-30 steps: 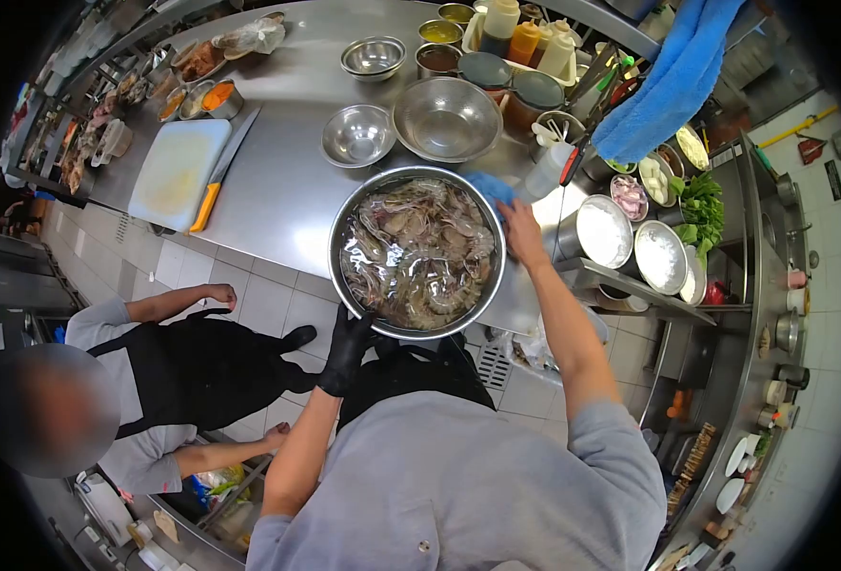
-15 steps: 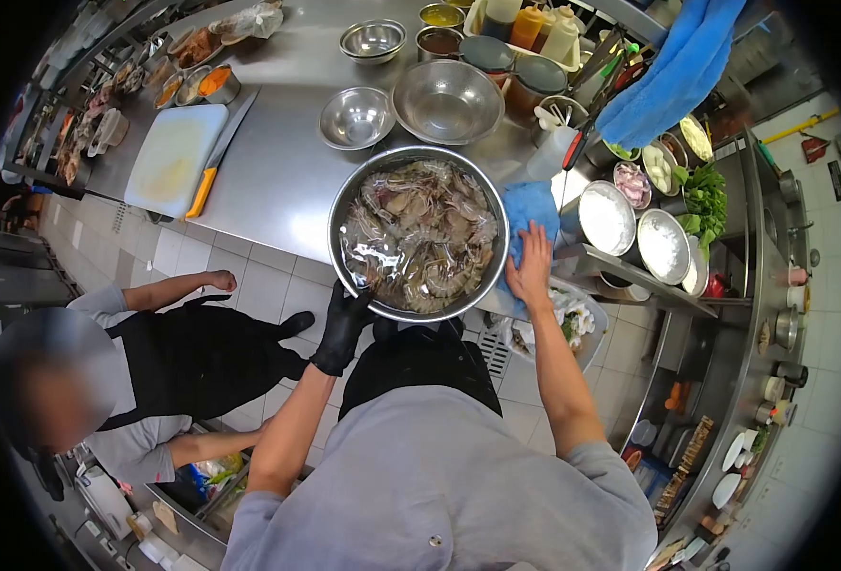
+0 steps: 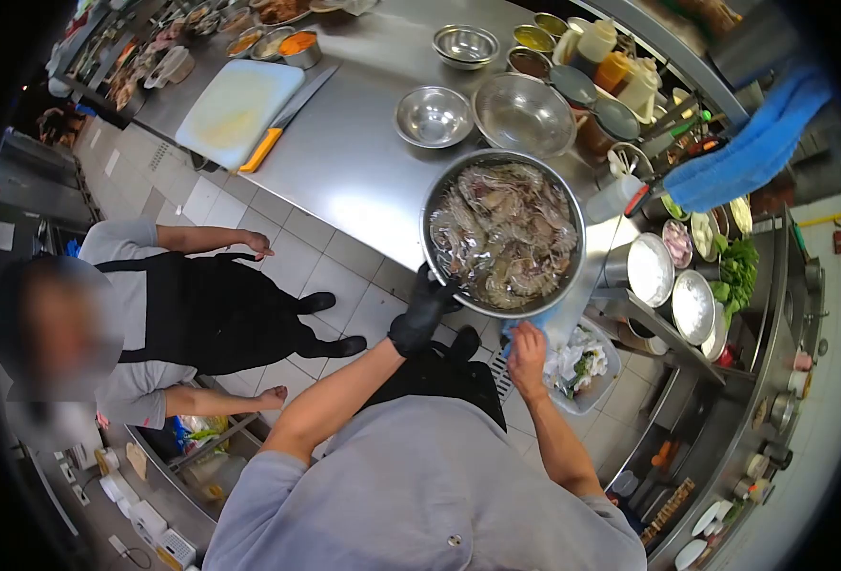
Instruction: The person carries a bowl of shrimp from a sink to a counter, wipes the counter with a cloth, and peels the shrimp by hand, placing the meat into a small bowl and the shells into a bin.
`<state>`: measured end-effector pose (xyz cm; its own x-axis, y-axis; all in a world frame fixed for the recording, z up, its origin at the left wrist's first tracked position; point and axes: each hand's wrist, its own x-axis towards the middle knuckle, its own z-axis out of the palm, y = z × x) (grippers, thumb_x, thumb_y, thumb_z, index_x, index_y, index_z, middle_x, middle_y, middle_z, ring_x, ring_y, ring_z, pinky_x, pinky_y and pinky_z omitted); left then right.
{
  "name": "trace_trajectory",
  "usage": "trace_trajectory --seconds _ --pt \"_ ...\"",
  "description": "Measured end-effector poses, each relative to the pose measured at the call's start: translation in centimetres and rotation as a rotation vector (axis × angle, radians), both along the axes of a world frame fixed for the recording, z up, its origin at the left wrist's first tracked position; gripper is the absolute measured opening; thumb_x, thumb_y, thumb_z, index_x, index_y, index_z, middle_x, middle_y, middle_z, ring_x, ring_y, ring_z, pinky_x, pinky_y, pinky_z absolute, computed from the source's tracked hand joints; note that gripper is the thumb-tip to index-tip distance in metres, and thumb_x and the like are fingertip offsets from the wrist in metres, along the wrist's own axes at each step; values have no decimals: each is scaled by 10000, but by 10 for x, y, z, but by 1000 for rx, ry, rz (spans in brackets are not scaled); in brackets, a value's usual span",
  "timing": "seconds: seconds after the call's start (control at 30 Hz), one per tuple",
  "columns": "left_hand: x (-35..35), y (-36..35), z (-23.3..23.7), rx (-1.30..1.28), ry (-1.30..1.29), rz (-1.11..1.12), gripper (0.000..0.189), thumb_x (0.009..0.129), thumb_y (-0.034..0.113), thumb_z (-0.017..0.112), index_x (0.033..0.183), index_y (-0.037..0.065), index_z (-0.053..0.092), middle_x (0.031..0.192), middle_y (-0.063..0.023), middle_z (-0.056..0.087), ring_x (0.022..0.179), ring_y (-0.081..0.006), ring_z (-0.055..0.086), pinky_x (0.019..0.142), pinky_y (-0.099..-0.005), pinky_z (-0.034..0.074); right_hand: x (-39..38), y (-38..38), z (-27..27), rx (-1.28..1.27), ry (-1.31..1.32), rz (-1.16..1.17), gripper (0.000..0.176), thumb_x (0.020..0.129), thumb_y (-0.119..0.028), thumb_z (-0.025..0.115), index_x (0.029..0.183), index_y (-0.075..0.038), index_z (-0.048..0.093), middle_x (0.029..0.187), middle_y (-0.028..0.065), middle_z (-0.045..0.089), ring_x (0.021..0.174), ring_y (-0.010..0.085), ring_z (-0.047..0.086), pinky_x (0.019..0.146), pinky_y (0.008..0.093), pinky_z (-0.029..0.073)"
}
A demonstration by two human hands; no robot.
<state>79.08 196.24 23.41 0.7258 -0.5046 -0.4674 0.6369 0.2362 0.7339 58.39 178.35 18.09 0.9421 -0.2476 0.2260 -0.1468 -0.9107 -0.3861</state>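
A large steel bowl of raw shrimp in water sits at the front edge of the steel counter. My left hand, in a black glove, grips the bowl's rim at its near left side. Bare, my right hand is just below the near rim, its fingers closed on a blue cloth. Most of that cloth is hidden by the bowl and the hand.
Behind the bowl stand a small steel bowl and a wide steel bowl. To the left lie a cutting board and a yellow-handled knife. A scrap-filled bin is low at right. A co-worker stands at left.
My right hand has drawn back towards me from beside the bowl, bringing the blue cloth along. The view has swung left, and the co-worker's lower hand has come further into sight.
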Motion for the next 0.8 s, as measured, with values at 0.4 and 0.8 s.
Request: trace_trajectory --seconds 0.4,0.8 --pt "7 99 12 277 -313 161 733 931 89 623 1533 74 204 1314 -168 526 1079 -186 565 935 -344 482 164 125 -22 165 -4 34 458 864 10 546 1322 -8 541 1340 212 539 1271 416 478 1105 477 363" --pt "-30 238 -21 595 -396 192 623 950 97 596 1507 83 317 1253 -116 580 1003 -164 596 850 -332 505 463 132 -56 367 -407 -102 299 909 -61 543 1197 3 592 1203 240 603 1167 408 538 1021 470 419"
